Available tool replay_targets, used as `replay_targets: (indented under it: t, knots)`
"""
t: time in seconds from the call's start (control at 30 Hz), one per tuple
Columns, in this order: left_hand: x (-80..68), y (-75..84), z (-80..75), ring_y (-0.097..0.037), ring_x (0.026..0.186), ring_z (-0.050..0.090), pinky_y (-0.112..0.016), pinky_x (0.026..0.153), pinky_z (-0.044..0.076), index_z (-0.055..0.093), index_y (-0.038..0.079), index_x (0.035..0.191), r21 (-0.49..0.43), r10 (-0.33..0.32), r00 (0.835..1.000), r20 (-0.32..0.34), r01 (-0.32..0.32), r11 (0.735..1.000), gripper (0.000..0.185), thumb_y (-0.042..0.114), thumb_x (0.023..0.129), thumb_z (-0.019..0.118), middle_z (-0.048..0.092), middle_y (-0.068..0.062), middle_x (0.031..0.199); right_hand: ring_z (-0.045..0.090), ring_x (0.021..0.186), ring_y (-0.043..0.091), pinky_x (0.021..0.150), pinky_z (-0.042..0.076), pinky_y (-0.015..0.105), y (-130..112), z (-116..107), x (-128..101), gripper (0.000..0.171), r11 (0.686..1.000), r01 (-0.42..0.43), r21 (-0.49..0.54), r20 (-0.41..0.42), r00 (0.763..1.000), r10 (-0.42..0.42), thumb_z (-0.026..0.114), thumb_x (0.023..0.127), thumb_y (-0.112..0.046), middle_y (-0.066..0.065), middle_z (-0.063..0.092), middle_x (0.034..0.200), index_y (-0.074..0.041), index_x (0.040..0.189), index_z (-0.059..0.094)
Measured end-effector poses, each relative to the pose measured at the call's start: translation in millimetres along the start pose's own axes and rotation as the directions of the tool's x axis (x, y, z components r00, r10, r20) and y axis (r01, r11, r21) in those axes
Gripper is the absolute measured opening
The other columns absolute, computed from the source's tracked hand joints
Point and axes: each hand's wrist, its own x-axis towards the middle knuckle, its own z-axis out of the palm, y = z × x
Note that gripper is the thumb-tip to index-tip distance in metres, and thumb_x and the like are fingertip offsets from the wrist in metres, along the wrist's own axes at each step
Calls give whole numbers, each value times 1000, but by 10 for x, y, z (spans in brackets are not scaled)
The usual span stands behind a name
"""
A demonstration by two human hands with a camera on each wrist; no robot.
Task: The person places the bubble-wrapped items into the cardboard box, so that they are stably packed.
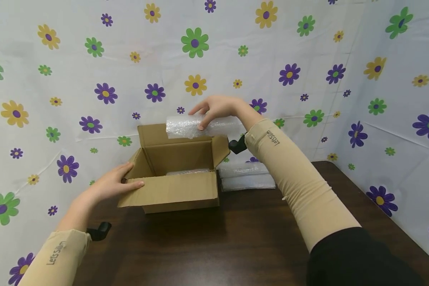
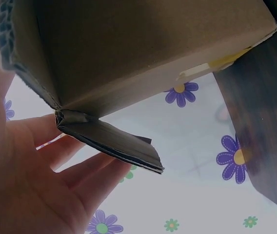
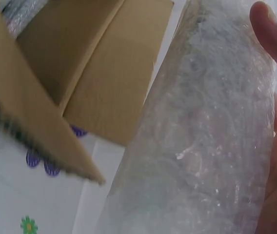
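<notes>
An open cardboard box [image 1: 180, 190] stands on the dark wooden table [image 1: 243, 242], with a bubble-wrapped item [image 1: 187, 172] inside it. My right hand [image 1: 216, 108] grips a bubble-wrap roll [image 1: 200, 127] and holds it above the box's far rim; in the right wrist view the bubble-wrap roll [image 3: 211, 131] fills the frame, with the fingers [image 3: 275, 34] curled round it. My left hand [image 1: 116, 183] holds the box's left front flap, thumb on top. Seen from the left wrist, the fingers [image 2: 85, 180] lie under the bent flap [image 2: 111, 141].
Several more bubble-wrapped packages [image 1: 246, 176] lie on the table right of the box. A flower-print cloth [image 1: 57, 99] hangs behind and at both sides. A black clamp [image 1: 99, 231] sits at the table's left edge. Bare tabletop lies in front of the box.
</notes>
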Motion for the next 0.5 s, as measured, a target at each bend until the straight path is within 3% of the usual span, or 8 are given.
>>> replay_targets:
  t: [0.5]
  knots:
    - [10,-9,12,-55,136,20,-65,108,20,24,-13,147,7,6,1000,-13,-6,1000,93,49,90,64,22,-38,149,47,128,19,103,42,33,-178,406,354,62,998,60,27,22,998,-60,83,76,-34,5,54,139,-24,133,61]
